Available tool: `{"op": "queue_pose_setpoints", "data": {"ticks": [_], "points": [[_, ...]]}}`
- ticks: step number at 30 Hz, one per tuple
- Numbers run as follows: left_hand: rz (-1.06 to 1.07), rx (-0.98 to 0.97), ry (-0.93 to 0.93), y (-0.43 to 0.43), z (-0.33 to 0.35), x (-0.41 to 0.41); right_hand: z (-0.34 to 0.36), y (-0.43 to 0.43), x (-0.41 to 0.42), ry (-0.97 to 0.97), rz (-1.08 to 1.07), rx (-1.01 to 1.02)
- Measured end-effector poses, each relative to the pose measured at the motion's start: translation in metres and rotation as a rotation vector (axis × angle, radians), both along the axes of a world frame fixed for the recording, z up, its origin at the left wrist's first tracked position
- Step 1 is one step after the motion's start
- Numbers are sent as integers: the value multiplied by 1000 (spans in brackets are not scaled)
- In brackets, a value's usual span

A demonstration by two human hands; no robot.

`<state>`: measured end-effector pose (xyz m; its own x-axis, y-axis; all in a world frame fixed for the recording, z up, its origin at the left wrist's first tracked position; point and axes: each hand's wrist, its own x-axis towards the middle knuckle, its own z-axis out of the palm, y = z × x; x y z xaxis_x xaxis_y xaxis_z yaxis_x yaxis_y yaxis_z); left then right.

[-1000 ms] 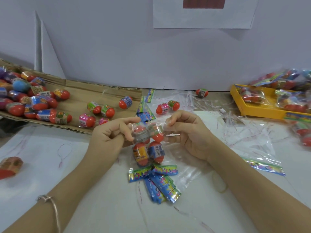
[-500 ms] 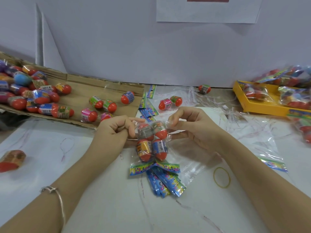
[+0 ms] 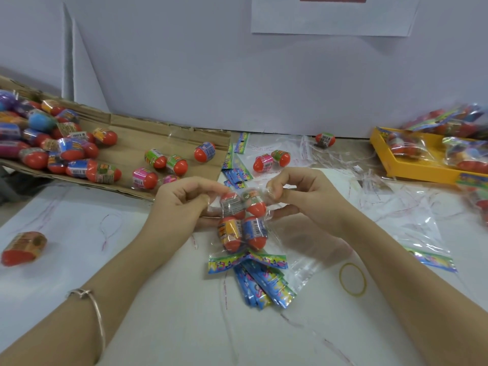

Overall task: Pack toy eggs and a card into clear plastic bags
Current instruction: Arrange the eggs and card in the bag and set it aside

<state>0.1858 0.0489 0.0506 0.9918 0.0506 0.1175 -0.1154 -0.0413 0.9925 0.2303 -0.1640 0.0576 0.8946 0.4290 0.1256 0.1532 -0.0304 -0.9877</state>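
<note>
Standing by the white-covered table [image 3: 79,260], I record a person working with both hands raised just above its surface. The left hand [image 3: 184,204] has its fingers curled and pinches the upper left edge of a clear bag [image 3: 273,235] between thumb and forefinger. The right hand [image 3: 301,196] is curled in the same way and pinches the upper right edge.

The bag is stretched between the two hands with its mouth at the far end. Inside it are four toy eggs [image 3: 229,235], packed as two touching pairs, one pair beyond the other, red ends mostly pointing towards the person. A colourful card [image 3: 247,261] lies across the bag's near end; I cannot tell whether it sits inside the plastic or beneath it. That end rests over a fanned stack of cards [image 3: 264,286] on the table.

A yellow rubber band [image 3: 352,280] lies flat just right of the stack. To the left, a cardboard sheet [image 3: 132,143] carries many loose eggs [image 3: 66,151], heaped at its far left and scattered towards the middle. A lone egg [image 3: 23,247] lies on its side near the left table edge, well apart from the rest. At the far right, a yellow tray [image 3: 412,170] holds packed bags [image 3: 404,146]. Empty bags [image 3: 406,225] lie spread between the tray and the right forearm. A thin bracelet [image 3: 87,294] circles the left wrist.
</note>
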Motion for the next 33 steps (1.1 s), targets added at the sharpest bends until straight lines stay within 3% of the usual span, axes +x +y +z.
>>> {"op": "queue_pose_setpoints", "data": {"ticks": [5,11,15,21,26,30,33], "points": [[23,-29,40,0,2,-1,4,2,-2,-30,33,-61],[-4,-286,205,-1,6,2,9,4,-1,-186,18,-194],[52,-136,97,-7,-3,-2,11,5,-1,-272,14,-208],[43,-230,13,-2,0,-1,15,4,-3,-196,67,-127],[91,-219,-84,1,3,-2,24,-12,1,52,205,-56],[95,-226,-179,0,6,-3,26,-13,3,48,18,103],[84,-271,-199,-4,5,-6,25,-2,0,103,42,36]]}}
